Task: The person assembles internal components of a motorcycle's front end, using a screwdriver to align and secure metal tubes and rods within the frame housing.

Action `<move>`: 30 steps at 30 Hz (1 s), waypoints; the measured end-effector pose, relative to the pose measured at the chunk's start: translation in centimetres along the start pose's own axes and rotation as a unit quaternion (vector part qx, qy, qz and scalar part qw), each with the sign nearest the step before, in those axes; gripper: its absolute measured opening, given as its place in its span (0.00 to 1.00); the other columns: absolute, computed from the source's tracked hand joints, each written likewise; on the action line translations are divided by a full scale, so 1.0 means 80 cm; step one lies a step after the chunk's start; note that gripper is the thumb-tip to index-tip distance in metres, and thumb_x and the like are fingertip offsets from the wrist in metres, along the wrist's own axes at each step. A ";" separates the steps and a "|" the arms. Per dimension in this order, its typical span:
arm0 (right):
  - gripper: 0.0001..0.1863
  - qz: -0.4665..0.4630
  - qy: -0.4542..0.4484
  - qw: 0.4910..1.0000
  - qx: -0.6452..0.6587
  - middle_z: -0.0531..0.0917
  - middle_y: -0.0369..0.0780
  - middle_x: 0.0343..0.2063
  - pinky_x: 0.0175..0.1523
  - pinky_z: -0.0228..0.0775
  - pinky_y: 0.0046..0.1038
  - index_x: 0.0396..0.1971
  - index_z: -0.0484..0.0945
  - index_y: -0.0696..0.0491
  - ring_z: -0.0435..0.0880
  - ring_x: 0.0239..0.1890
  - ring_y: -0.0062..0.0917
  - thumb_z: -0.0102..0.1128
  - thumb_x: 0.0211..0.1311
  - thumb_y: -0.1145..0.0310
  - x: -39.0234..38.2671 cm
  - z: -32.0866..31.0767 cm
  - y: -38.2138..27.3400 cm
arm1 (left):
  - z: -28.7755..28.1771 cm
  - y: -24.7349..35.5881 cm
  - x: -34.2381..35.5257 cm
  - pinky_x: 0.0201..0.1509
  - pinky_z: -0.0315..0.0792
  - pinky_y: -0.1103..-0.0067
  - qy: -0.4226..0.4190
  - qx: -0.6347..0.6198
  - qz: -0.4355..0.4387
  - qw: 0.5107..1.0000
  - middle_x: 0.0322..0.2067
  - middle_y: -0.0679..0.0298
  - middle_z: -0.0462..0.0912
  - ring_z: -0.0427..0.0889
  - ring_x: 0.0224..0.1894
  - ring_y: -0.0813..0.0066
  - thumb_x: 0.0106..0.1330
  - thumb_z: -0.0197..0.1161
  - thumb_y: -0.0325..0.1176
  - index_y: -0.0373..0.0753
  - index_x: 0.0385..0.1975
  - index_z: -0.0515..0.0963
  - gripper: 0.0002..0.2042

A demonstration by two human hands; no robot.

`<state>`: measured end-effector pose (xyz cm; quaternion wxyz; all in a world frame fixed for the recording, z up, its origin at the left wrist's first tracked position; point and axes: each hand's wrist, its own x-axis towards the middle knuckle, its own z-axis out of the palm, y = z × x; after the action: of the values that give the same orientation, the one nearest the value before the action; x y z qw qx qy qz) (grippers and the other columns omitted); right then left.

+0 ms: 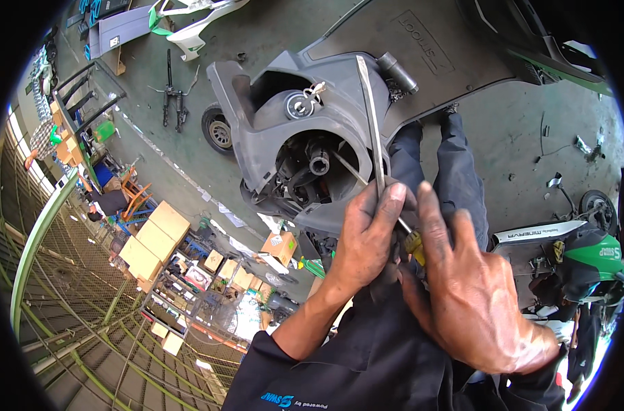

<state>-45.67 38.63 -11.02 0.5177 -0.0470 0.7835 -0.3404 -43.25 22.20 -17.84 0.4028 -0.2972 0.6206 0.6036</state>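
Observation:
In front of me stands a dark grey scooter body (pixel 363 130) with a round opening in its panel. Inside it a metal tube end (pixel 319 162) points up toward me. My left hand (pixel 368 236) is closed around a long flat metal bar (pixel 371 116), whose narrow end points away from me. A screwdriver's yellow handle (pixel 414 248) shows between my hands, its shaft passing behind my left fingers toward the opening. My right hand (pixel 473 301) curls about that handle, index finger stretched along it; part of its grip is hidden.
Beside the opening lies a white-tied key or ring on a round cap (pixel 299 105). A dark cylinder (pixel 397 72) rests on the scooter's floorboard (pixel 421 51). Cardboard boxes (pixel 154 240) and cluttered shelves stand left. Scooter parts (pixel 169 96) and a green-and-black scooter (pixel 592 264) surround the work area.

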 end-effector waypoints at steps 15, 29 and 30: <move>0.36 0.074 0.420 0.886 0.179 0.72 0.53 0.56 0.57 0.68 0.38 0.61 0.64 0.60 0.70 0.59 0.47 0.52 0.60 0.48 -0.022 0.011 0.047 | 0.020 0.000 0.007 0.16 0.65 0.87 0.013 -0.078 0.032 0.996 0.17 0.68 0.74 0.69 0.14 0.88 0.74 0.48 0.32 0.35 0.43 0.74 0.09; 0.46 -0.275 0.263 0.880 0.284 0.80 0.52 0.42 0.53 0.71 0.37 0.65 0.54 0.64 0.83 0.41 0.35 0.37 0.66 0.35 -0.015 0.034 0.065 | 0.035 -0.002 -0.021 0.31 0.65 0.88 -0.002 -0.056 0.050 0.997 0.23 0.71 0.72 0.69 0.25 0.89 0.74 0.48 0.37 0.35 0.45 0.75 0.12; 0.46 -0.283 0.264 0.872 0.300 0.80 0.52 0.41 0.52 0.72 0.36 0.65 0.54 0.64 0.84 0.39 0.34 0.37 0.66 0.35 -0.015 0.036 0.065 | 0.039 -0.007 -0.023 0.22 0.62 0.89 -0.017 -0.075 0.054 0.996 0.19 0.73 0.69 0.67 0.19 0.90 0.75 0.48 0.38 0.37 0.45 0.74 0.12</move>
<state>-41.21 41.72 -13.82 0.1622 -0.0178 0.7046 -0.6906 -41.43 24.99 -16.38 0.3565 -0.2820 0.5821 0.6742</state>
